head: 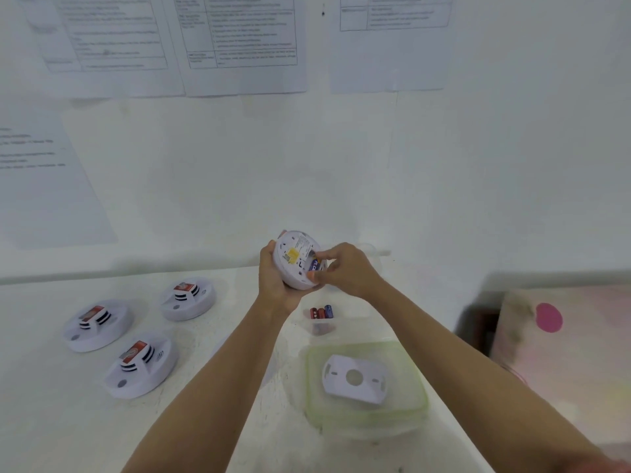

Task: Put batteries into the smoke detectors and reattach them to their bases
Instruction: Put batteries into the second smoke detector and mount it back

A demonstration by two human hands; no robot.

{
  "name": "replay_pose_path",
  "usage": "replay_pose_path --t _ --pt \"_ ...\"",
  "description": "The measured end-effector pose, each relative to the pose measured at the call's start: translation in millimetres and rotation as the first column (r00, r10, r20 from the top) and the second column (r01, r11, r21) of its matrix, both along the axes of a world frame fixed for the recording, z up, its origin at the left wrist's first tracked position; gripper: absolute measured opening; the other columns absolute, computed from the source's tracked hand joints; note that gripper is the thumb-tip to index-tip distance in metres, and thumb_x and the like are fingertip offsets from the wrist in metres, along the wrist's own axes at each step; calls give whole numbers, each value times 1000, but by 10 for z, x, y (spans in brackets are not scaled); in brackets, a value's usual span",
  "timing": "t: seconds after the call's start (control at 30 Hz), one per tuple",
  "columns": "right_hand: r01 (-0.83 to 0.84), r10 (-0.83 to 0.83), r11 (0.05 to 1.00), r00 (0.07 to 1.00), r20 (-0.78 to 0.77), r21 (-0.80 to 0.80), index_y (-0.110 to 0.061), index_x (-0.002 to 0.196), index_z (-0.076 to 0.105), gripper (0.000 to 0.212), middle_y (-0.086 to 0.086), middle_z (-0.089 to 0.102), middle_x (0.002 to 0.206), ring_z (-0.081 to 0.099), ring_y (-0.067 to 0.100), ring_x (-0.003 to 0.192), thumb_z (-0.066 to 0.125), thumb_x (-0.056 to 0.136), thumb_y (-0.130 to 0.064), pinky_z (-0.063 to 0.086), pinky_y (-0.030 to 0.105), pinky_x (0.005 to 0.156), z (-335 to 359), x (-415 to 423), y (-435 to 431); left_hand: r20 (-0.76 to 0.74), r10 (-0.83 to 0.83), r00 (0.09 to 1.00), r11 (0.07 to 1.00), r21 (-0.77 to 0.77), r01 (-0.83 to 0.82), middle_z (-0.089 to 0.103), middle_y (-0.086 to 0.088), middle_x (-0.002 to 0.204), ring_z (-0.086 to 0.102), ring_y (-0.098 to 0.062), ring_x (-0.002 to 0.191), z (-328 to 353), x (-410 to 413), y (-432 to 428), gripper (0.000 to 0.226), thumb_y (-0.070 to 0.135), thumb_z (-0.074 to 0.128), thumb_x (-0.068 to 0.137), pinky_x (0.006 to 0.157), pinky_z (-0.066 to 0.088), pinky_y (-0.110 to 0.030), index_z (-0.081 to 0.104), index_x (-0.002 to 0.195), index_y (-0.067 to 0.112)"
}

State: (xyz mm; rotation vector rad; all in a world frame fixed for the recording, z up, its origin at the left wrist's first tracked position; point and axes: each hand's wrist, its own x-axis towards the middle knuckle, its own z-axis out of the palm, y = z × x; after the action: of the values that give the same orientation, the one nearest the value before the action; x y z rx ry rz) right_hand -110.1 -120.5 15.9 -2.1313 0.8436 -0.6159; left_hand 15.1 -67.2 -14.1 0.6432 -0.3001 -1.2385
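Nearest, on the right of the white worktop, lies a clear square plastic lid with a pale green rim. A white round mounting base with a centre hole rests flat on it. Two bare forearms reach from the near edge toward the far middle of the worktop. There the left hand grips a white round smoke detector from below and from the left, fingers curled round its rim. It holds the detector in the air with the back turned toward the camera, and a yellow label shows on that back. The right hand pinches a small blue battery between thumb and fingertips at the compartment on the right side of the detector's back. How far in the battery sits cannot be told. Just nearer than the hands, a small clear plastic tub stands on the worktop and holds a few red and blue loose batteries. On the left, well apart from the hands, sit three more white smoke detectors with orange stickers, face up: one far, one left, one near. Printed paper sheets hang on the white wall beyond. At the right edge is a pale surface with a round pink spot.
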Motion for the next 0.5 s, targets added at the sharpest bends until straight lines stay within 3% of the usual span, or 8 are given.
replay_pose_path --t 0.1,0.2,0.33,0.43,0.5 --pt "22 -22 1000 1000 14 9 -8 118 65 47 6 66 94 52 7 62 77 75 -22 37 6 56 7 -46 16 -1 -13 1000 999 -36 13 59 -9 115 55 -31 98 58 10 3 32 45 33 95 80 47 -48 59 110 34" --pt "26 -27 999 999 28 38 -6 116 65 48 6 65 98 56 16 75 79 72 -19 40 13 61 50 -84 30 13 -44 999 999 -15 44 59 -11 118 55 -33 103 103 31 20 33 43 39 95 88 42 -54 60 117 29" --pt "45 -46 995 999 12 89 -5 112 65 49 11 65 110 57 19 93 82 68 -18 40 23 71 62 -83 35 24 19 1000 1000 -4 -19 58 -9 117 55 -32 100 109 -7 30 28 47 37 95 87 42 -53 60 100 31" --pt "50 -48 994 999 -24 94 -8 105 68 45 8 62 116 60 23 100 84 64 -20 42 26 72 38 -61 32 86 0 996 1000 31 -3 60 -7 95 54 -27 87 115 -53 70 37 42 40 94 82 43 -44 68 79 24" --pt "44 -40 994 999 -37 104 -8 98 69 41 8 63 108 59 21 90 85 62 -19 44 29 72 19 -49 28 124 -4 992 999 53 -2 57 -6 85 53 -24 81 89 -58 86 44 40 39 94 77 43 -40 69 69 20"
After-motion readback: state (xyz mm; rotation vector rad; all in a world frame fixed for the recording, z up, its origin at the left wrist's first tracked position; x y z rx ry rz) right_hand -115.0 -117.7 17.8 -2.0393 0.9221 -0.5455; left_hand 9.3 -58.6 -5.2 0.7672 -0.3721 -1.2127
